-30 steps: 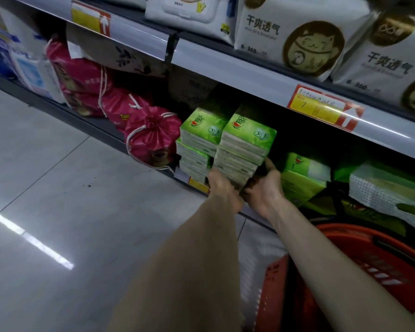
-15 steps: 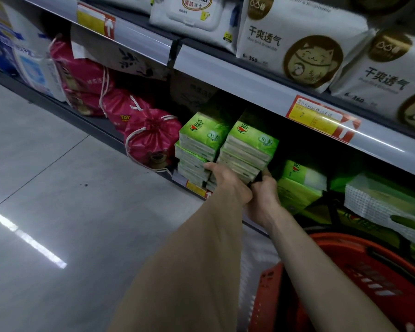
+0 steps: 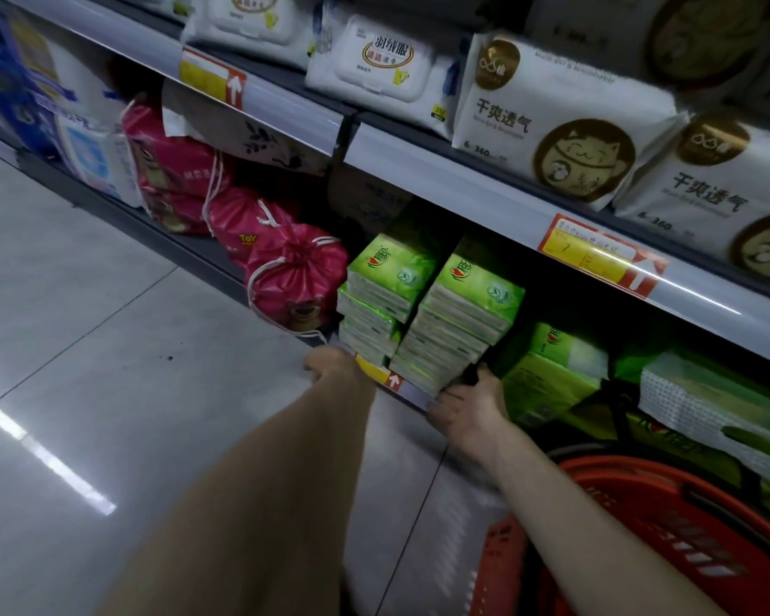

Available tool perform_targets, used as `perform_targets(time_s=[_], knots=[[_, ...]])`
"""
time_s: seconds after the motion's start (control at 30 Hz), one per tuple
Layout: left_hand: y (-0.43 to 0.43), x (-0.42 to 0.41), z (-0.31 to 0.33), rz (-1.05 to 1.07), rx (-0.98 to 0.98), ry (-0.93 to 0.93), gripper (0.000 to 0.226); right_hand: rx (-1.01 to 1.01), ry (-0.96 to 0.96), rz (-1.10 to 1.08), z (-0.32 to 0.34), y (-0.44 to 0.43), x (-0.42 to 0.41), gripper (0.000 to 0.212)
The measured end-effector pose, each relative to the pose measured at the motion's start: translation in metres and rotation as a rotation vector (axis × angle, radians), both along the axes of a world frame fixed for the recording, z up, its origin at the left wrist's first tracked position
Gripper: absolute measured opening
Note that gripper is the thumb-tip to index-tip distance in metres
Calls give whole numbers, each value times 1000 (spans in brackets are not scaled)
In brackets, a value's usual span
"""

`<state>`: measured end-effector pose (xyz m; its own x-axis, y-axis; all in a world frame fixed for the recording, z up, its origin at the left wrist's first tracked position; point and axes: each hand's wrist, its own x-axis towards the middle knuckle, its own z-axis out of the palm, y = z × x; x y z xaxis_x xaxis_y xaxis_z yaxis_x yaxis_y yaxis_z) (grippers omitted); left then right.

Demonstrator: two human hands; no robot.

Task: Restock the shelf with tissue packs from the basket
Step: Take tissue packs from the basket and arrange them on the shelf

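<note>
Two stacks of green tissue packs stand side by side on the bottom shelf (image 3: 412, 390), a left stack (image 3: 385, 277) and a taller right stack (image 3: 472, 304). My right hand (image 3: 467, 406) lies at the shelf's front edge with fingers spread and the thumb touching the foot of the right stack. My left hand (image 3: 330, 364) is at the shelf edge below the left stack, beside the yellow price label, holding nothing; its fingers are mostly hidden behind the wrist. The red basket (image 3: 641, 473) stands at the lower right under my right forearm, its contents out of view.
More green packs (image 3: 552, 375) lie right of the stacks, then a white-wrapped bundle (image 3: 707, 406). Pink drawstring bags (image 3: 294, 277) crowd the shelf left of the stacks. The upper shelf (image 3: 463, 193) overhangs closely, loaded with white packs (image 3: 552, 122). Grey tiled floor (image 3: 107, 349) spreads to the left.
Both hands have come off the right stack, which now rests on the shelf. My left hand slid left to the shelf edge; my right hand dropped to the stack's foot and spread.
</note>
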<state>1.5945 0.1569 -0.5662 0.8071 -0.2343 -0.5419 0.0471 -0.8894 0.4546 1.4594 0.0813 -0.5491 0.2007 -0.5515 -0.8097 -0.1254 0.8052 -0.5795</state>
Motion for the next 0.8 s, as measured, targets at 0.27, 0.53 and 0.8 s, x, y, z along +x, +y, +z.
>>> perform_targets(time_s=[0.27, 0.53, 0.8], knots=[[-15, 43, -63, 608, -900, 453, 72, 33, -47, 138, -29, 33, 12, 11], [-13, 79, -96, 389, -959, 469, 90, -209, -124, 439, -38, 37, 52, 40], [-24, 74, -128, 415, -872, 428, 128, -320, -41, 582, -45, 25, 53, 70]])
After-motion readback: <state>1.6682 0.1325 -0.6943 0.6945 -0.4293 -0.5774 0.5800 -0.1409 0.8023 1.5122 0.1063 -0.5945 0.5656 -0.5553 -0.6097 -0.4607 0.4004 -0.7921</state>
